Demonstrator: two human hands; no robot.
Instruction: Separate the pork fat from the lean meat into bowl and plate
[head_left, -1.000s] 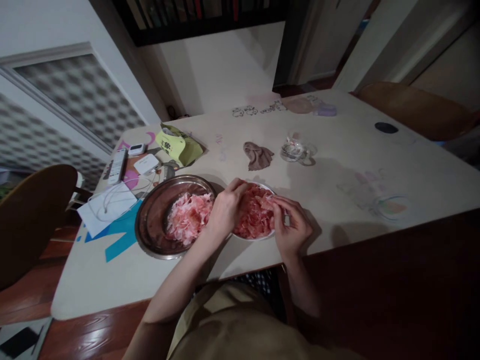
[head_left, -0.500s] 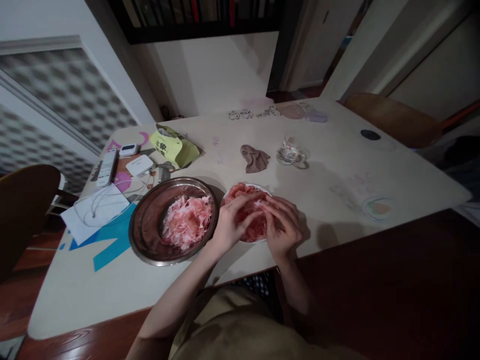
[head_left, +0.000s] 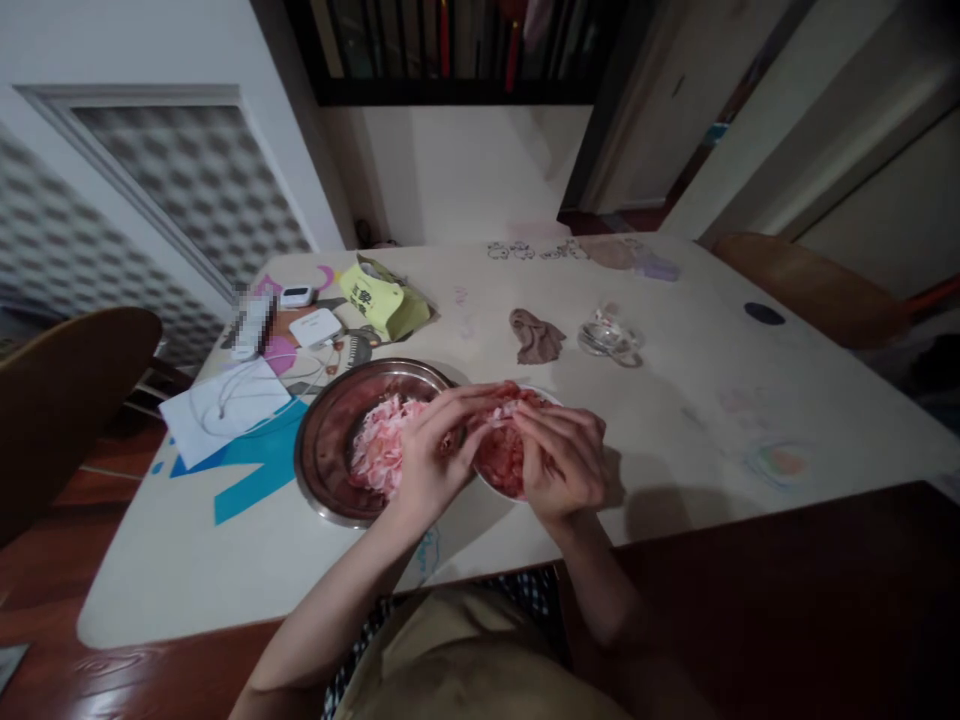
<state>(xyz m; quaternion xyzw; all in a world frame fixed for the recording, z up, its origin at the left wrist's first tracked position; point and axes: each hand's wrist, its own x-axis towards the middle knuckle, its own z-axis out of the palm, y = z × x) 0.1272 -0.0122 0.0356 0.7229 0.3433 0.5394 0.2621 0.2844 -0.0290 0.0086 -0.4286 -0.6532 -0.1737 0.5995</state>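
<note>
My left hand (head_left: pixel 442 445) is over the gap between the steel basin and the white dish, fingers curved and thumb bent in. Across from it, my right hand (head_left: pixel 566 460) has its fingertips pinched together. Between both sets of fingertips is a pinkish-white slice of meat (head_left: pixel 511 409), partly hidden by the fingers. Beneath them stands a white dish (head_left: pixel 551 396) holding reddish pieces of meat (head_left: pixel 501 460). A wide steel basin (head_left: pixel 319 450) at the left holds a heap of thin, pale pink meat shavings (head_left: pixel 381 445), which my left hand partly covers.
Behind the dish lie a crumpled brown cloth (head_left: pixel 536 337) and a clear glass object (head_left: pixel 609 337). A yellow-green packet (head_left: pixel 386 300), a white box (head_left: pixel 315 327), a white sheet with a cable (head_left: pixel 225 410) and blue paper (head_left: pixel 259 475) are at the left. A chair (head_left: pixel 810 285) stands far right.
My view has swung a little left, so the table sits further right. My left hand has lifted slightly and now covers part of the shavings; both hands stay together over the dish.
</note>
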